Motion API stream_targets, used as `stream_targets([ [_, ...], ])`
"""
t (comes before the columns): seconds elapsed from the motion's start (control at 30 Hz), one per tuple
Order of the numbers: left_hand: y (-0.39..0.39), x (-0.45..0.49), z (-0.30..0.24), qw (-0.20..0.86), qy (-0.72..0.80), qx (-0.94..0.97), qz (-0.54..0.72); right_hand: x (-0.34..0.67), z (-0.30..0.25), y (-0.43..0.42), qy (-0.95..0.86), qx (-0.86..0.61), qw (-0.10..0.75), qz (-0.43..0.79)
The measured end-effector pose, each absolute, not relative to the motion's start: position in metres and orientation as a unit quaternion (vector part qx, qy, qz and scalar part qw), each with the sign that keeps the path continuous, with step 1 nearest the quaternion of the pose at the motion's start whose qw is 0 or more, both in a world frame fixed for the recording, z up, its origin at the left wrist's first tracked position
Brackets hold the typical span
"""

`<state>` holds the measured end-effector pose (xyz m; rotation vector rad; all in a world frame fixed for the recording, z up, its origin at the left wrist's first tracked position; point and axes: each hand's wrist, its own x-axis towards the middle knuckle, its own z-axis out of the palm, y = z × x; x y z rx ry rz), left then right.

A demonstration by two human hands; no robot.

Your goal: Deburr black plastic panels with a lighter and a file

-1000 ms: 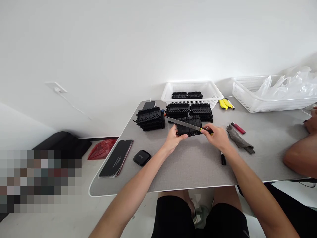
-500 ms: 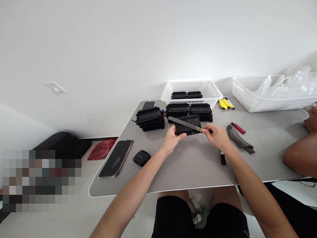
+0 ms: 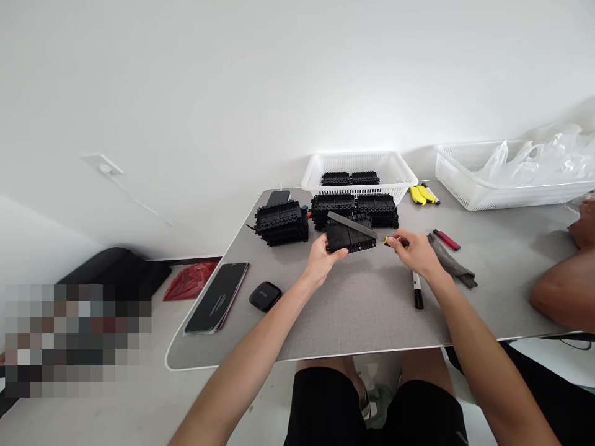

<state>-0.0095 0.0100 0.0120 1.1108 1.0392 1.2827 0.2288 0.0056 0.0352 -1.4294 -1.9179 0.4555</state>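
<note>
My left hand grips a black plastic panel by its left end, with the thumb along the near edge. The panel is tilted a little above the grey table. In my right hand is a flat metal file, held by its black and yellow handle. The file's blade lies slantwise across the top of the panel; whether it touches cannot be made out. Just beyond stand two stacks of similar black panels, and another stack is to the left.
A white basket with black panels stands behind; another basket holds plastic bags. Yellow-handled tools, a grey cloth, a red lighter, a marker, a phone and a black case lie around. Another person's arm rests at right.
My right hand has drawn the file to the right across the panel, and its blade is angled more steeply. The left hand keeps its hold on the panel, which has shifted slightly left.
</note>
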Motion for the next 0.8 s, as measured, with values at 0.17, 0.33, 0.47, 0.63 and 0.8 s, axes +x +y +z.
stream_targets([
  [0.17, 0.0102, -0.0097, 0.0126, 0.534, 0.44, 0.472, 0.546, 0.227, 0.035, 0.0056, -0.764, -0.525, 0.327, 0.183],
  [0.33, 0.0087, -0.0095, 0.0148, 0.544, 0.441, 0.462, 0.544, 0.2338, 0.036, 0.0067, -0.744, -0.553, 0.339, 0.157],
  [0.47, 0.0084, -0.0092, 0.0144, 0.542, 0.446, 0.464, 0.541, 0.2313, 0.0363, 0.0056, -0.753, -0.543, 0.334, 0.162],
  [0.63, 0.0091, -0.0096, 0.0131, 0.536, 0.445, 0.466, 0.545, 0.2323, 0.0367, 0.006, -0.759, -0.548, 0.317, 0.154],
  [0.8, 0.0076, -0.01, 0.0153, 0.54, 0.454, 0.465, 0.535, 0.2342, 0.0369, 0.0061, -0.751, -0.547, 0.333, 0.16],
])
